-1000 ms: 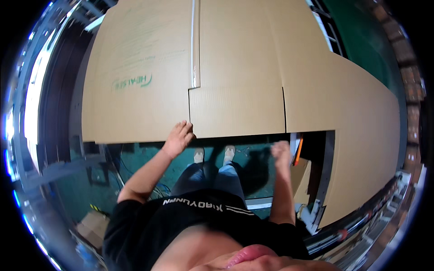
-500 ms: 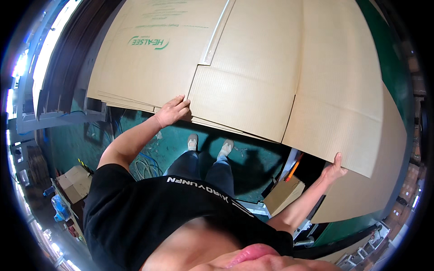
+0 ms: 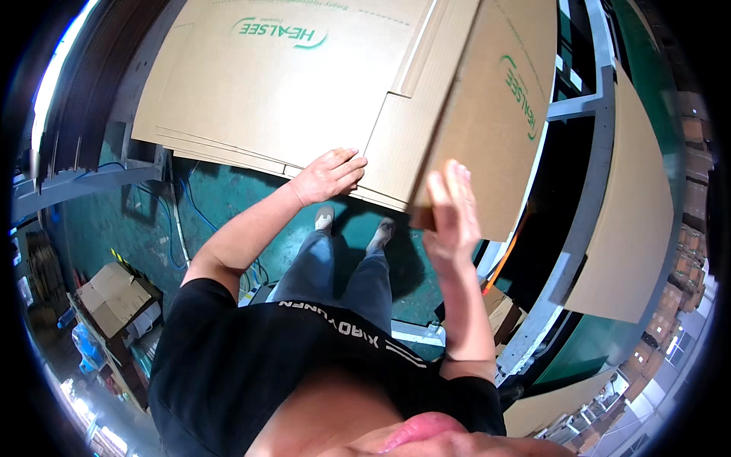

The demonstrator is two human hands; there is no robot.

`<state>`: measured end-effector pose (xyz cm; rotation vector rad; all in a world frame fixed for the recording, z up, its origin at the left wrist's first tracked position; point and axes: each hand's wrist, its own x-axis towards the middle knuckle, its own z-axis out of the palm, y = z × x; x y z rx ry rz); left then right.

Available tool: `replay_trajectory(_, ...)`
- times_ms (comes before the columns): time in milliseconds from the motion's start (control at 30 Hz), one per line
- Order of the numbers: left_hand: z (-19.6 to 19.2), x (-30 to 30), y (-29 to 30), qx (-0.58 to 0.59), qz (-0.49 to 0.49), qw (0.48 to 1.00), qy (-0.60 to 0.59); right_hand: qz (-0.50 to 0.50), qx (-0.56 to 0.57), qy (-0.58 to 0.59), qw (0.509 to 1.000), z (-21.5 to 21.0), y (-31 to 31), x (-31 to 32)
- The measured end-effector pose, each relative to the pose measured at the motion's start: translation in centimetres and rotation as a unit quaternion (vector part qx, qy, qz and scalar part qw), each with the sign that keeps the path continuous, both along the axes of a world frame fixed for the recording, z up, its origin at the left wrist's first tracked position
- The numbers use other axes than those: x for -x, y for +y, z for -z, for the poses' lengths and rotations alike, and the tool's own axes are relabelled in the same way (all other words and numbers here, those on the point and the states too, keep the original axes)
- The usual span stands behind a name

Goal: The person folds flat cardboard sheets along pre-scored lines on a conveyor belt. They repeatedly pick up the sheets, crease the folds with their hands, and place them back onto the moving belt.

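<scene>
A large flat cardboard box (image 3: 266, 91) with green print lies on a stack of cardboard sheets in front of me. Its right part is bent up along a crease, so that the printed outer face of the folded panel (image 3: 502, 129) shows on the right. My left hand (image 3: 331, 175) rests on the cardboard by its near edge, fingers stretched out over a seam. Against the near end of the folded panel is my right hand (image 3: 453, 217), its fingers extended upward and slightly blurred. The palm side and whatever it touches are partly hidden.
A grey metal frame (image 3: 590, 183) runs along the right, with another cardboard sheet (image 3: 632, 206) beyond it. Dark stacked sheets (image 3: 91, 84) stand at the far left. An open carton (image 3: 114, 297) is at the lower left; cables (image 3: 186, 206) lie on the green floor.
My right hand has moved left and inward, and the right-hand panel has swung up and over from lying flat. My left hand has shifted slightly right in the picture, still on the cardboard.
</scene>
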<state>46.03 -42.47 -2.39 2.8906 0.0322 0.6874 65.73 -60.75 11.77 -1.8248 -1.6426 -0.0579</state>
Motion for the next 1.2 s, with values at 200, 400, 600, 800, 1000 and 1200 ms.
replay_trajectory(200,0.1,-0.1,0.2,0.029,0.010,0.999,-0.014,-0.011,0.142,-0.098,0.985,13.5,4.6,3.3)
replay_trajectory(400,0.9,0.6,0.8,0.077,-0.007,0.997,0.022,-0.136,0.233,0.121,0.955,11.8,4.4,-0.6)
replay_trajectory(600,-3.3,1.4,2.9,-0.045,-0.043,0.973,0.222,0.494,0.267,-0.048,0.826,15.5,2.8,-17.1)
replay_trajectory(800,-1.3,-0.1,1.8,-0.139,-0.033,0.977,0.158,0.488,0.265,-0.068,0.829,17.3,2.9,-17.1)
replay_trajectory(1000,-2.4,-0.6,1.6,0.083,0.037,0.983,0.160,0.496,0.286,-0.066,0.817,16.3,3.4,-17.1)
replay_trajectory(1200,-4.1,-2.9,1.2,0.053,0.098,0.984,0.136,0.423,0.218,-0.070,0.877,14.8,2.0,-16.6)
